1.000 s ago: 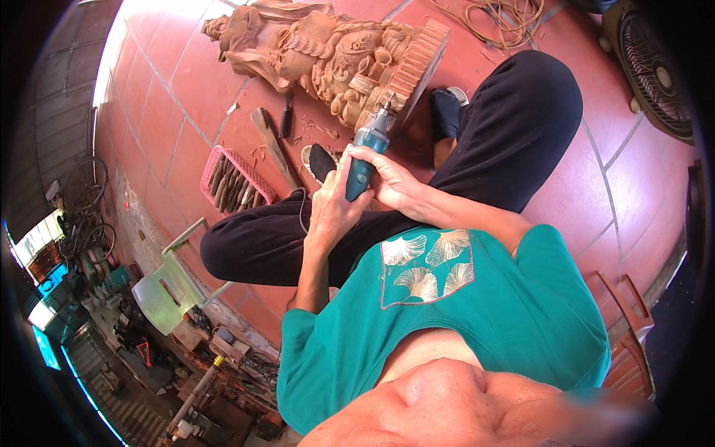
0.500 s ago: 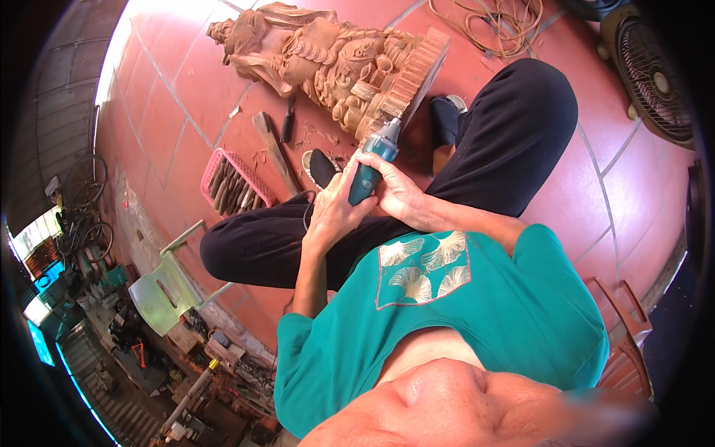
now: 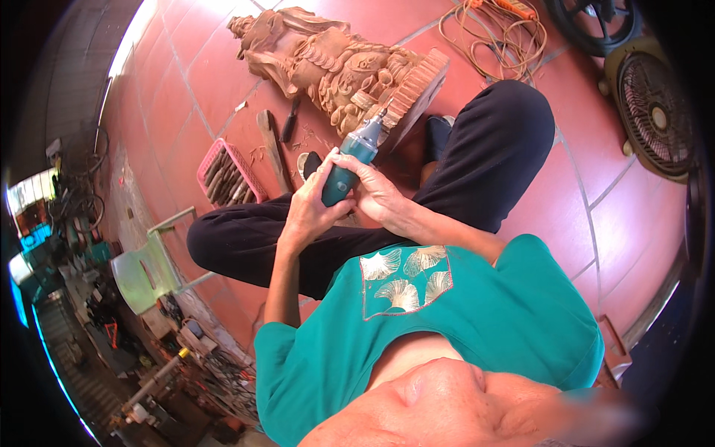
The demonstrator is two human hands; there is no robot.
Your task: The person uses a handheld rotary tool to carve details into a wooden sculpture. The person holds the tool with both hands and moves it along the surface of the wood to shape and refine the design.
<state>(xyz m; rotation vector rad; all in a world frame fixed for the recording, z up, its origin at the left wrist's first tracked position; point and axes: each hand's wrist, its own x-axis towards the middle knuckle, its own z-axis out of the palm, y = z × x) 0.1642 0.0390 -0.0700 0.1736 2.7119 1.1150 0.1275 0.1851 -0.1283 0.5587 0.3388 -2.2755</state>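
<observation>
Both my hands are wrapped round a teal die grinder (image 3: 359,151). My left hand (image 3: 310,207) grips the body from the left, and my right hand (image 3: 378,195) closes on it from the right. The grinder's metal nose points away from me, its bit at or close to the base of a carved wooden statue (image 3: 339,65); I cannot tell whether they touch. The statue, brown and deeply carved, lies on its side on the floor beyond my crossed legs, with its ridged base towards the right.
A pink basket (image 3: 232,176) of carving tools stands left of my feet. Near it lie a wooden mallet or bar (image 3: 273,151) and a dark-handled tool (image 3: 290,121). At far right are a coiled cord (image 3: 497,45) and a floor fan (image 3: 655,112). A pale green chair (image 3: 146,273) stands at left.
The whole view has shifted a little. My hands have tilted the grinder slightly, and its bit now sits a bit higher along the statue's base.
</observation>
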